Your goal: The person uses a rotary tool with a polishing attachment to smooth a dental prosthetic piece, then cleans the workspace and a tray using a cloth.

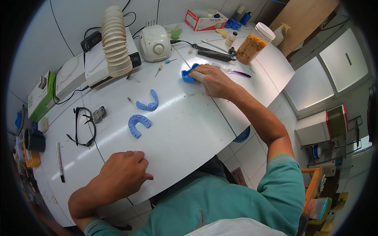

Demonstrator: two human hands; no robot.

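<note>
My right hand (210,80) is closed on a small blue plastic box-like piece (188,75) at the table's upper middle. My left hand (128,171) rests on the white table near its front edge, fingers loosely bent, thumb out, nothing visible in it. Between them lie two blue horseshoe-shaped dental molds (139,125) (148,104), with a small metal bit (132,103) beside the upper one. Small bits with yellow and blue tips lie farther back, and pale debris is scattered below my right hand.
Black glasses (86,137) and a marker (60,162) lie left. Behind stand a corrugated hose (115,41), white drill unit (155,43) and boxes. A black handpiece (212,53), purple-handled brush (242,73) and orange-filled jar (251,49) are at back right. A wooden chair (311,188) stands right.
</note>
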